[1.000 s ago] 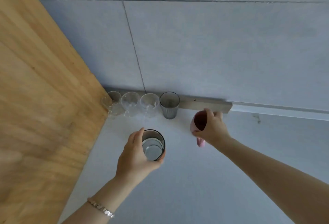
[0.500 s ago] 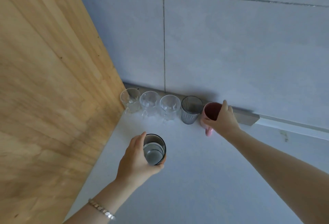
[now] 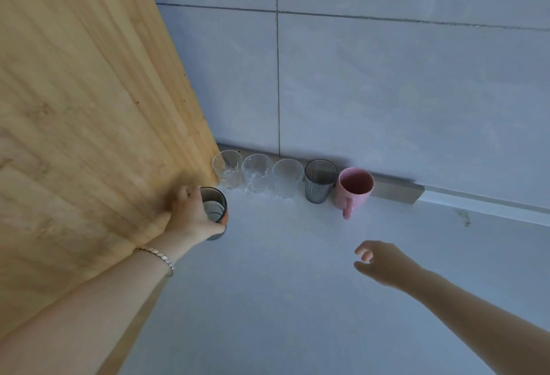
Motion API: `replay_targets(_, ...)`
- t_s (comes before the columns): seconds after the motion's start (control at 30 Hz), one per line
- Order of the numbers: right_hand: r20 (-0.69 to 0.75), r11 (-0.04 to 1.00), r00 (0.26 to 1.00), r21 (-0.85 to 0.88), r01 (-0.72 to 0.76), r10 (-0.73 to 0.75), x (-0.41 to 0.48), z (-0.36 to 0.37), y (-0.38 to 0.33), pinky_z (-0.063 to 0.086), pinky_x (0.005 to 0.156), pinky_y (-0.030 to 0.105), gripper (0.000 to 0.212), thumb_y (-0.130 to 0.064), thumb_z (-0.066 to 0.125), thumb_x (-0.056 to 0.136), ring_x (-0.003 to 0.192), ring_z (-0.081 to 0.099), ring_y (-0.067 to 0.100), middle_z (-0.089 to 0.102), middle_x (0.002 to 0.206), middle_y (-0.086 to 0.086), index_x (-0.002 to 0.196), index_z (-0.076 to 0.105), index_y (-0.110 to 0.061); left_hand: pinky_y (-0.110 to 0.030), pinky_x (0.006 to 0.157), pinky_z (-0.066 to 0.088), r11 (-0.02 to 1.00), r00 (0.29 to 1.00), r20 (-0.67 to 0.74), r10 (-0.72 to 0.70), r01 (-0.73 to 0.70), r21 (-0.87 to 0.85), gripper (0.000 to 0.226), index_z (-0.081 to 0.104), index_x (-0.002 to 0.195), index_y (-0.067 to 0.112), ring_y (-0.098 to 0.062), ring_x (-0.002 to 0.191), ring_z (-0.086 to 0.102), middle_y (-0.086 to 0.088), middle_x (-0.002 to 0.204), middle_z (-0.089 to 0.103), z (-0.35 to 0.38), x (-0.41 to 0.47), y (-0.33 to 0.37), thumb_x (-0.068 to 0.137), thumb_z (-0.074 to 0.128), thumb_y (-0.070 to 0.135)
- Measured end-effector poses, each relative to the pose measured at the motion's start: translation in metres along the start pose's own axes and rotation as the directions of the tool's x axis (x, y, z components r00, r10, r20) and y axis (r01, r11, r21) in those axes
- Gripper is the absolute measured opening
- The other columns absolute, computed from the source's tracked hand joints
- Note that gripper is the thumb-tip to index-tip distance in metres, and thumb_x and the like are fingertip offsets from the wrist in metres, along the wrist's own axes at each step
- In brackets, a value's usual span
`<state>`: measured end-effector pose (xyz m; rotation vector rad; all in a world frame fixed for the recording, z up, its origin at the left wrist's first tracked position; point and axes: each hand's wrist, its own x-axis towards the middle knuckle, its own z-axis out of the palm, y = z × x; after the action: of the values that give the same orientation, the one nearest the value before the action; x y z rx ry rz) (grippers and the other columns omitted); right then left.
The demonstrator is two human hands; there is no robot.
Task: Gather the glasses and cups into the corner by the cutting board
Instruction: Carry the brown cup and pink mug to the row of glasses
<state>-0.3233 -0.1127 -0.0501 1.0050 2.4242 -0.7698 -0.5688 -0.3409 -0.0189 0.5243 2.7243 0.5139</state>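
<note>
Forearms come in from the bottom edge over the pale counter (image 3: 268,300), the left one wearing a thin bracelet (image 3: 157,255) at the wrist. Nearest of the two hands, the right hand (image 3: 384,263) hovers above bare counter, palm turned inward and fingers loosely spread, holding nothing. It is well apart from the drinkware, with the pink mug beyond it and slightly to its left.

Farther in, the left hand (image 3: 190,213) is wrapped around a dark tinted glass (image 3: 215,209), fingers curled over the side toward the wooden cutting board (image 3: 89,121). That glass stands upright just beside the board's edge, in front of the row at the wall and nearest its leftmost glass; whether its base touches the counter I cannot tell.

Beyond both hands, a row runs along the foot of the tiled wall (image 3: 387,91), starting in the corner by the cutting board: a first clear glass (image 3: 227,169) against the board, a second clear glass (image 3: 256,172), a third clear glass (image 3: 288,176), then a grey ribbed tumbler (image 3: 319,181), and last a pink mug (image 3: 354,191) with its handle pointing toward the viewer. All stand upright, each close beside its neighbour, against a metal strip (image 3: 395,188) at the wall's base.
</note>
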Motion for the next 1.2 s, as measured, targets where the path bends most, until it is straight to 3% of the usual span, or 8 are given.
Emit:
replay_targets(0.2,-0.016,0.999,1.0,0.035,0.01,-0.01,-0.017,0.013,0.001,0.044,0.095,0.024,0.032,-0.029,0.054,0.09,0.109,0.058,0.015,0.063,0.117,0.0,0.12,0.058,-0.019,-0.039,0.099,0.04,0.985,0.998,0.015,0.065,-0.066,0.161,0.076,0.044,0.121,0.002,-0.037,0.118,0.043,-0.017,0.13,0.043,0.004,0.021,-0.011,0.061,0.079,0.031)
replay_targets(0.37,-0.019,0.998,1.0,0.064,0.012,-0.011,-0.026,0.016,0.003,0.044,0.094,0.024,0.032,-0.029,0.054,0.091,0.096,0.053,0.011,0.061,0.11,-0.003,0.121,0.057,-0.019,-0.037,0.103,0.037,0.899,0.991,0.006,0.135,-0.125,0.42,0.088,0.037,0.133,0.002,-0.035,0.123,0.041,-0.015,0.138,0.045,0.005,0.03,-0.018,0.065,0.074,0.043)
replay_targets(0.63,0.076,0.998,0.996,0.047,-0.048,0.044,-0.049,0.024,0.026,0.042,0.098,0.026,0.037,-0.03,0.051,0.093,0.117,0.054,0.016,0.056,0.129,0.0,0.128,0.051,-0.02,-0.05,0.116,0.02,0.85,0.947,0.024,0.321,-0.299,0.433,0.079,0.034,0.141,-0.001,-0.042,0.139,0.026,-0.026,0.152,0.026,0.049,-0.023,0.009,0.074,0.071,0.018)
replay_targets(0.83,0.172,0.987,0.972,-0.016,-0.159,0.16,-0.087,0.023,0.094,0.039,0.103,0.032,0.042,-0.033,0.05,0.092,0.126,0.049,0.018,0.053,0.136,0.001,0.133,0.047,-0.022,-0.027,0.093,0.044,0.819,0.815,0.491,0.307,-0.489,0.3,0.022,0.055,0.108,0.019,-0.023,0.116,0.056,-0.002,0.124,0.061,0.115,-0.093,0.113,0.089,0.046,0.025)
replay_targets(0.97,0.172,0.967,0.952,-0.002,-0.256,0.253,-0.126,0.012,0.167,0.038,0.103,0.032,0.043,-0.032,0.049,0.093,0.128,0.047,0.019,0.051,0.138,0.001,0.134,0.047,-0.02,-0.029,0.095,0.044,0.733,0.7,0.602,0.383,-0.627,0.263,0.03,0.053,0.116,0.015,-0.023,0.118,0.055,-0.003,0.126,0.059,0.169,-0.147,0.199,0.091,0.044,0.027)
replay_targets(1.07,0.141,0.94,0.935,0.052,-0.336,0.327,-0.162,-0.001,0.232,0.036,0.106,0.032,0.043,-0.031,0.049,0.093,0.131,0.043,0.019,0.049,0.14,0.002,0.135,0.046,-0.018,-0.028,0.094,0.044,0.685,0.606,0.672,0.426,-0.701,0.198,0.008,0.05,0.084,0.026,-0.023,0.117,0.056,-0.001,0.121,0.06,0.211,-0.191,0.26,0.09,0.044,0.027)
replay_targets(1.13,0.12,0.917,0.919,0.092,-0.388,0.377,-0.189,-0.009,0.281,0.035,0.107,0.032,0.044,-0.031,0.049,0.093,0.131,0.043,0.018,0.049,0.14,0.001,0.135,0.046,-0.019,-0.027,0.087,0.043,0.67,0.552,0.714,0.431,-0.726,0.157,0.026,0.036,0.065,0.026,-0.022,0.109,0.056,0.001,0.105,0.056,0.239,-0.223,0.297,0.089,0.045,0.027)
replay_targets(1.2,0.108,0.889,0.897,0.128,-0.44,0.429,-0.216,-0.016,0.333,0.036,0.107,0.035,0.044,-0.033,0.049,0.092,0.129,0.046,0.018,0.049,0.14,0.0,0.135,0.046,-0.022,-0.025,0.085,0.041,0.638,0.502,0.745,0.44,-0.758,0.135,0.016,0.044,0.073,0.028,-0.021,0.109,0.056,-0.001,0.106,0.055,0.266,-0.254,0.333,0.089,0.046,0.027)
